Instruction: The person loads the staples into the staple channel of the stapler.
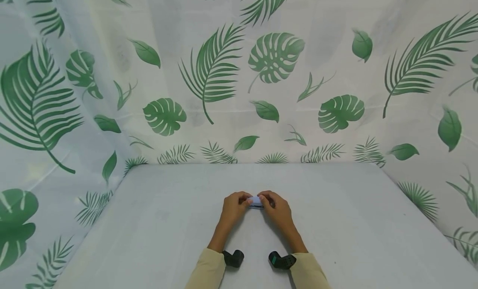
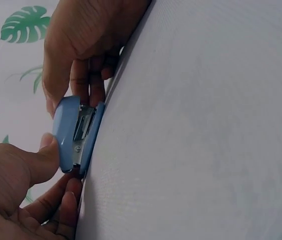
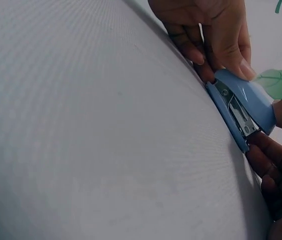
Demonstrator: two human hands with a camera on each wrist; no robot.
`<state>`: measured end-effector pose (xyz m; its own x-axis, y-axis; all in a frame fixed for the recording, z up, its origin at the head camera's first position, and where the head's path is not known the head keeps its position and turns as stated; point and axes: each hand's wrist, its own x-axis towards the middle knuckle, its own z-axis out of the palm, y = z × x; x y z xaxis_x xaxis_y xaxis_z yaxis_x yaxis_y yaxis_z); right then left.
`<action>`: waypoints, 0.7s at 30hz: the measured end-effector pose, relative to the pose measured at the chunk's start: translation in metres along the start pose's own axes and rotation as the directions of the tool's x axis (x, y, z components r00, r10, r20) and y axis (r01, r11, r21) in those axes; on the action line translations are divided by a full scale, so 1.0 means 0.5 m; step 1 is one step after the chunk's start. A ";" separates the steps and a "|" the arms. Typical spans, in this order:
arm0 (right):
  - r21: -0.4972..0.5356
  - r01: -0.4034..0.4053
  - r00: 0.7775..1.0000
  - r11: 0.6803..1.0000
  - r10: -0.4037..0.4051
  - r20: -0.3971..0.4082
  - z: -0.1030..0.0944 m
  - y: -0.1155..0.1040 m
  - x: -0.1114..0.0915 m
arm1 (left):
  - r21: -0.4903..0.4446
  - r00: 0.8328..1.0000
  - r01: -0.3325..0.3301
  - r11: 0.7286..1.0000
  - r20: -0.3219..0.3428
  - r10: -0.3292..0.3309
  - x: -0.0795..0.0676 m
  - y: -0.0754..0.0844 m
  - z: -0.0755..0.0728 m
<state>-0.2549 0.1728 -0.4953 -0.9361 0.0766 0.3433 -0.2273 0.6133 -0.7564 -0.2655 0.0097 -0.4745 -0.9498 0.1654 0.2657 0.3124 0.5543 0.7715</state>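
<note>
A small light-blue stapler [image 1: 256,202] sits on the white table between both hands, its metal inside showing along the side in the left wrist view. My left hand [image 1: 235,206] grips its hinge end, thumb on the blue top cover and fingers curled at the base. At the front end, my right hand [image 1: 277,207] pinches it the same way, with the thumb on top. In the right wrist view the stapler [image 3: 245,102] has a gap between its cover and base, where the metal staple channel shows.
The white table [image 1: 168,222] spreads around the hands on all sides. A white cloth with green leaf prints [image 1: 276,57] hangs behind it and along both sides. Black wrist devices [image 1: 234,259] sit at the cuffs of the beige sleeves [image 1: 207,268].
</note>
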 end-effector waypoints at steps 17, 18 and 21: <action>-0.032 0.073 0.997 0.997 -0.071 0.041 -0.015 0.001 0.007 | -0.007 1.000 -0.001 1.000 -0.016 0.001 0.003 0.005 0.008; -0.036 0.075 0.996 0.997 -0.073 0.043 -0.016 0.001 0.009 | -0.004 1.000 -0.002 1.000 -0.017 0.002 0.005 0.006 0.008; -0.025 0.059 0.997 0.998 -0.058 0.048 -0.016 0.000 0.011 | -0.010 1.000 -0.005 1.000 -0.014 0.005 0.007 0.006 0.006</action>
<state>-0.2579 0.1795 -0.4888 -0.9332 0.0031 0.3593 -0.2754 0.6362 -0.7207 -0.2679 0.0143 -0.4731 -0.9478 0.1567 0.2776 0.3174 0.5455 0.7757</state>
